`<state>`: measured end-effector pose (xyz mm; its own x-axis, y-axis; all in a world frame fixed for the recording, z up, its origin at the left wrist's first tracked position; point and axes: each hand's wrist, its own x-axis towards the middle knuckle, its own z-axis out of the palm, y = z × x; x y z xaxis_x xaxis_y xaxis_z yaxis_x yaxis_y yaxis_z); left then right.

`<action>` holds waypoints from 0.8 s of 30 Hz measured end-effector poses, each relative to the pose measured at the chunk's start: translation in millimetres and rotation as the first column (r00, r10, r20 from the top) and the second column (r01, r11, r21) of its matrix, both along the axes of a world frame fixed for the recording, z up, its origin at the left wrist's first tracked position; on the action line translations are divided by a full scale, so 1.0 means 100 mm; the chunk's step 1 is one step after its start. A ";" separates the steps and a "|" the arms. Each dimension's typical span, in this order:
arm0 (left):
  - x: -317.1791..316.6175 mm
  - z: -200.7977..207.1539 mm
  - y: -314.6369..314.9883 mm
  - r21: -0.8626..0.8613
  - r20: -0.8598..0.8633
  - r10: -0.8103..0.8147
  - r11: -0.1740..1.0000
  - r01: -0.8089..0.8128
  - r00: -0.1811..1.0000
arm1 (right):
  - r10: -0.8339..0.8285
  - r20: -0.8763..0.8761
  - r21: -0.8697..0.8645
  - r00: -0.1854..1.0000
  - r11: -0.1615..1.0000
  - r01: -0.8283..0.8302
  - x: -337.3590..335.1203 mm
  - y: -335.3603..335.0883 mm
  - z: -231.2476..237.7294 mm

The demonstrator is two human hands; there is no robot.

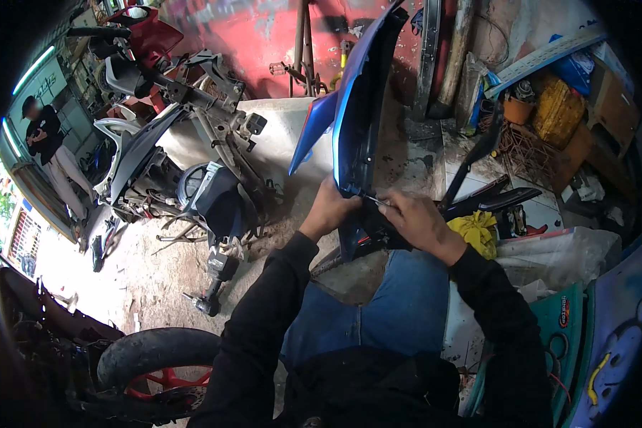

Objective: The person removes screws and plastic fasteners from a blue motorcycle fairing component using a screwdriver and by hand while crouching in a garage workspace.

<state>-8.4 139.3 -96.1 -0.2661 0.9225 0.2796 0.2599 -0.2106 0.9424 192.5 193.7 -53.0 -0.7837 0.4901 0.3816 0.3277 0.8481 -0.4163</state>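
Observation:
A long motorcycle body panel, glossy blue outside and black inside, stands upright in front of me. My left hand is closed around its lower edge, thumb toward the inner side. My right hand pinches a thin metal rod-like tool, probably a screwdriver, whose tip points left at the panel's inner face beside my left thumb. My fingers hide the rest of the tool. The panel's lower end lies in shadow above my knees.
A stripped motorcycle frame stands at the left, with a power tool on the floor. A red-rimmed wheel is at lower left. Rightward lie a yellow cloth and a crate of parts. Another person stands far left.

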 end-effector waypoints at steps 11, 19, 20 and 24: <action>0.03 -0.34 0.07 -0.005 0.168 -0.031 0.999 0.032 0.985 | -0.032 -0.114 0.041 0.993 0.998 0.037 -0.12 0.17 -0.23; 0.09 -0.39 0.01 0.023 0.238 -0.028 0.999 0.023 0.971 | -0.047 -0.002 -0.067 0.999 0.997 0.046 -0.14 0.08 -0.18; 0.09 -0.40 0.01 0.021 0.235 -0.024 1.000 0.019 0.972 | -0.044 -0.001 -0.069 0.999 0.997 0.043 -0.15 0.10 -0.24; 0.10 -0.43 0.02 0.018 0.235 -0.018 1.000 0.014 0.972 | -0.028 -0.004 0.045 1.000 0.999 0.028 -0.19 0.13 -0.25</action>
<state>1.1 141.6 -139.3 -0.3114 0.9231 0.2259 0.0283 -0.2286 0.9731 173.7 207.0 -78.0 -0.7686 0.4941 0.4064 0.3505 0.8566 -0.3786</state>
